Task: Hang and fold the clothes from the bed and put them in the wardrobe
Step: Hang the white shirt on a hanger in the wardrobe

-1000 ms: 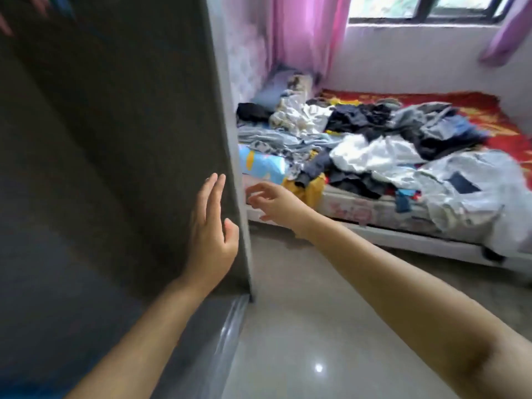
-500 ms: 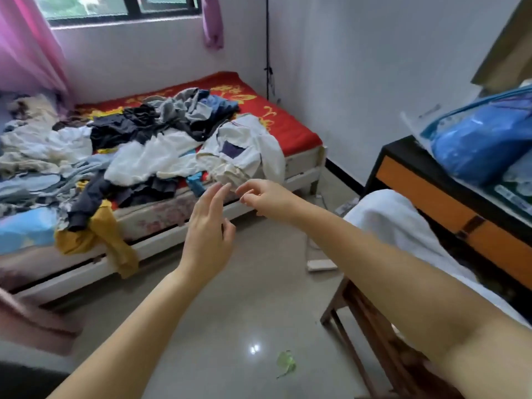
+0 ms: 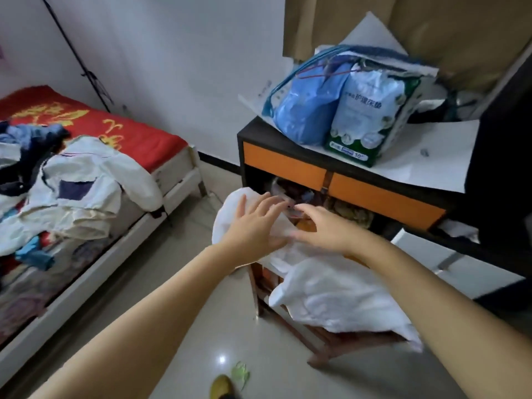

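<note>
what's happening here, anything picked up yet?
A person is reaching with both hands toward a white garment draped over a wooden chair beside the black and orange cabinet. The left hand has its fingers spread over the cloth; the right hand is next to it, loosely curved. Neither plainly grips anything. A pile of clothes lies unfolded on the bed.

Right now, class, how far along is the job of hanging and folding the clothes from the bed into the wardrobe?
Done: nothing hung or folded shows; no wardrobe is in view. In hand: the left hand and right hand reach over a white garment draped on a wooden chair, fingers spread, no grip yet. Left: a pile of clothes lies unfolded on the bed.
</note>
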`<state>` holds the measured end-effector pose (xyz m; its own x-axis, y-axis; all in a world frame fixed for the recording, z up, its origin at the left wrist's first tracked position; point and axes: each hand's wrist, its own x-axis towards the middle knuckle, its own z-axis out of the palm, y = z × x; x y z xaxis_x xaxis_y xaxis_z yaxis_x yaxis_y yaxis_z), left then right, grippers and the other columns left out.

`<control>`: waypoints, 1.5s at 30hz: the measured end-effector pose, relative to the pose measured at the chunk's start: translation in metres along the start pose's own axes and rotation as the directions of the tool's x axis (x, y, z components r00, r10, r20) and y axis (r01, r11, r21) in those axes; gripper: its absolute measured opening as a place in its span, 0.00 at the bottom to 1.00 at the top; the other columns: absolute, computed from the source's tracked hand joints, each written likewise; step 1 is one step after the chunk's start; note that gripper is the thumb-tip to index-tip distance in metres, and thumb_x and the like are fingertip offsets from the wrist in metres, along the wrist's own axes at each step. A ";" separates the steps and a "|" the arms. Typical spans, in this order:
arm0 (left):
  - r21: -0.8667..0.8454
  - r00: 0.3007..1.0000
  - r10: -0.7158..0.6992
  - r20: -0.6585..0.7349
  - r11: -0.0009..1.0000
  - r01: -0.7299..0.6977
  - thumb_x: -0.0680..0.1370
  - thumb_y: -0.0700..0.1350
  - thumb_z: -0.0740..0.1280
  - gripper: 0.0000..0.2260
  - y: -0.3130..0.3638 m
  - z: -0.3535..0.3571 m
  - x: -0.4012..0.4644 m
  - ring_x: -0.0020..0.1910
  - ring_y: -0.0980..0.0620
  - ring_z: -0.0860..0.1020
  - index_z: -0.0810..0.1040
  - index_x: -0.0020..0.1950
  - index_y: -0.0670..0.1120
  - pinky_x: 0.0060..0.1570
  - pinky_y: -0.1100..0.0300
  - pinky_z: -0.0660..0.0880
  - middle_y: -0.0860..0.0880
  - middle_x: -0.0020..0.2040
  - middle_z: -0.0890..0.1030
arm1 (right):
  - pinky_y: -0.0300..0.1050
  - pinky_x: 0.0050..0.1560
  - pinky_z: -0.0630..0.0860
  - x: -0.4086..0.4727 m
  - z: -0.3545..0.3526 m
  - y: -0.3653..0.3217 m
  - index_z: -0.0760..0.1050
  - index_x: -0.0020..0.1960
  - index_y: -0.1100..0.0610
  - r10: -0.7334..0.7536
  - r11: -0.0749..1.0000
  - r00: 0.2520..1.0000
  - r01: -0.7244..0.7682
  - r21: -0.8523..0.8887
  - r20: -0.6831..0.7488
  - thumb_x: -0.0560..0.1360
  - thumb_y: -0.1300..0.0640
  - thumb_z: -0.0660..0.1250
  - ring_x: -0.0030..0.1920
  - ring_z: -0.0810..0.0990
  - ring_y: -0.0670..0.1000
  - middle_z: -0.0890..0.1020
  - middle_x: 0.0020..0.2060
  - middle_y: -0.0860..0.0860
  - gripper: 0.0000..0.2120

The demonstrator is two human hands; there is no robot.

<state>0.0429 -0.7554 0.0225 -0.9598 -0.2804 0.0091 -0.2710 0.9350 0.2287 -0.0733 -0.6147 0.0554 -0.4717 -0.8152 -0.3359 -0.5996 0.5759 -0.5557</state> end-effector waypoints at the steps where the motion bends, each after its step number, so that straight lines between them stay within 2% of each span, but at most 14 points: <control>1: 0.065 0.997 0.040 0.068 0.997 -0.045 0.78 0.62 0.59 0.29 -0.002 0.004 0.006 0.77 0.54 0.50 0.58 0.76 0.56 0.71 0.48 0.31 0.54 0.77 0.59 | 0.48 0.68 0.66 -0.007 0.006 0.010 0.52 0.78 0.50 0.047 0.994 0.995 -0.038 -0.101 0.088 0.75 0.39 0.64 0.71 0.66 0.53 0.62 0.74 0.52 0.38; 4: 0.103 0.982 0.136 0.128 0.983 -0.150 0.81 0.60 0.55 0.19 -0.011 0.006 0.015 0.73 0.57 0.61 0.70 0.69 0.57 0.72 0.49 0.32 0.58 0.70 0.70 | 0.48 0.67 0.67 -0.022 0.025 0.026 0.55 0.76 0.54 0.092 0.974 0.976 -0.047 -0.220 0.197 0.77 0.43 0.63 0.69 0.69 0.55 0.68 0.71 0.55 0.34; 9: 0.141 0.981 0.193 0.018 0.971 -0.194 0.83 0.44 0.56 0.14 -0.010 0.004 0.018 0.67 0.52 0.70 0.75 0.65 0.52 0.72 0.57 0.54 0.53 0.64 0.77 | 0.38 0.57 0.67 -0.031 0.032 0.023 0.57 0.76 0.51 0.007 0.982 0.997 0.008 -0.191 0.077 0.81 0.47 0.58 0.65 0.73 0.53 0.72 0.68 0.53 0.25; 12: -0.175 0.971 -0.006 -0.239 0.984 -0.037 0.83 0.44 0.56 0.11 0.001 -0.009 0.013 0.51 0.50 0.78 0.78 0.56 0.47 0.54 0.58 0.72 0.50 0.52 0.81 | 0.50 0.60 0.74 -0.031 0.031 0.020 0.63 0.73 0.46 -0.074 0.997 0.990 0.070 -0.038 -0.123 0.81 0.45 0.56 0.60 0.77 0.51 0.78 0.62 0.50 0.20; 14: -0.528 0.902 -0.258 -0.347 0.849 0.040 0.83 0.46 0.56 0.13 0.009 -0.035 0.008 0.38 0.55 0.76 0.76 0.44 0.46 0.41 0.62 0.73 0.50 0.39 0.78 | 0.52 0.56 0.76 -0.029 0.021 0.013 0.71 0.68 0.48 -0.111 0.992 0.961 0.121 0.026 -0.255 0.81 0.48 0.57 0.56 0.79 0.50 0.80 0.57 0.48 0.16; 17: -0.874 0.790 -0.549 -0.273 0.485 0.035 0.83 0.47 0.57 0.15 0.012 -0.085 -0.004 0.30 0.59 0.72 0.73 0.36 0.50 0.34 0.65 0.70 0.53 0.31 0.73 | 0.41 0.47 0.75 -0.026 0.004 -0.014 0.67 0.69 0.45 -0.162 0.979 0.940 0.192 0.074 -0.301 0.79 0.49 0.61 0.53 0.78 0.45 0.78 0.57 0.42 0.19; 20: -0.979 0.761 -0.627 -0.166 0.196 -0.052 0.81 0.49 0.61 0.15 0.002 -0.115 -0.038 0.38 0.52 0.78 0.80 0.37 0.50 0.46 0.52 0.78 0.49 0.36 0.79 | 0.39 0.45 0.75 -0.021 0.004 -0.045 0.74 0.61 0.45 -0.223 0.947 0.935 0.274 0.165 -0.275 0.80 0.51 0.60 0.48 0.79 0.44 0.81 0.48 0.41 0.11; 26: -0.995 0.516 -0.856 -0.012 -0.040 -0.088 0.81 0.47 0.62 0.10 -0.052 -0.115 -0.162 0.44 0.46 0.81 0.81 0.45 0.47 0.49 0.48 0.78 0.46 0.39 0.83 | 0.27 0.30 0.71 -0.015 0.039 -0.134 0.77 0.43 0.50 -0.333 0.776 0.939 0.324 0.541 -0.083 0.81 0.53 0.58 0.35 0.80 0.38 0.82 0.29 0.41 0.12; 29: -0.997 0.390 -0.921 -0.013 -0.015 -0.070 0.82 0.46 0.61 0.10 -0.075 -0.104 -0.236 0.44 0.48 0.81 0.80 0.56 0.44 0.42 0.55 0.79 0.44 0.48 0.83 | 0.26 0.27 0.69 -0.017 0.070 -0.192 0.77 0.40 0.56 -0.395 0.732 0.917 0.278 0.622 0.055 0.81 0.53 0.59 0.35 0.81 0.42 0.82 0.28 0.44 0.14; 32: -0.994 0.350 -0.931 -0.101 0.105 -0.007 0.81 0.49 0.62 0.15 -0.076 -0.102 -0.293 0.51 0.56 0.78 0.72 0.67 0.48 0.36 0.69 0.77 0.48 0.61 0.78 | 0.31 0.43 0.73 -0.018 0.105 -0.238 0.77 0.40 0.48 -0.468 0.669 0.870 0.236 0.705 0.153 0.80 0.52 0.60 0.41 0.79 0.40 0.82 0.33 0.40 0.12; 34: -0.969 0.368 -0.912 -0.180 0.229 0.094 0.78 0.56 0.65 0.23 -0.072 -0.100 -0.323 0.58 0.61 0.74 0.68 0.71 0.51 0.41 0.76 0.74 0.53 0.65 0.73 | 0.42 0.53 0.75 -0.022 0.129 -0.270 0.81 0.46 0.50 -0.489 0.654 0.837 0.166 0.738 0.246 0.78 0.48 0.62 0.50 0.81 0.48 0.84 0.43 0.47 0.10; 37: -0.887 0.463 -0.841 -0.278 0.411 0.213 0.67 0.66 0.68 0.35 -0.060 -0.091 -0.364 0.66 0.63 0.69 0.66 0.71 0.56 0.58 0.72 0.71 0.58 0.68 0.69 | 0.41 0.54 0.77 -0.034 0.165 -0.307 0.79 0.58 0.58 -0.505 0.707 0.787 0.140 0.693 0.355 0.77 0.48 0.64 0.59 0.79 0.56 0.84 0.47 0.52 0.17; 41: -0.712 0.438 -0.786 -0.435 0.599 0.367 0.77 0.51 0.68 0.26 -0.055 -0.080 -0.414 0.67 0.66 0.66 0.63 0.72 0.56 0.65 0.72 0.64 0.58 0.69 0.68 | 0.47 0.55 0.77 -0.071 0.203 -0.344 0.79 0.50 0.55 -0.577 0.684 0.685 0.106 0.722 0.445 0.79 0.50 0.62 0.51 0.81 0.52 0.84 0.49 0.54 0.11; 45: -0.677 0.214 -0.812 -0.543 0.574 0.460 0.80 0.45 0.57 0.13 -0.060 -0.092 -0.483 0.50 0.69 0.75 0.78 0.60 0.47 0.48 0.76 0.69 0.54 0.53 0.80 | 0.39 0.36 0.75 -0.104 0.234 -0.366 0.79 0.42 0.56 -0.670 0.684 0.615 0.292 0.669 0.416 0.79 0.53 0.63 0.34 0.79 0.46 0.82 0.36 0.50 0.10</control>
<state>0.5291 -0.6963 0.0939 0.0542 -0.9370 0.3452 -0.5477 0.2612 0.7949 0.3469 -0.7551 0.1158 0.3806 -0.9123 -0.1511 -0.1156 0.1152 -0.9866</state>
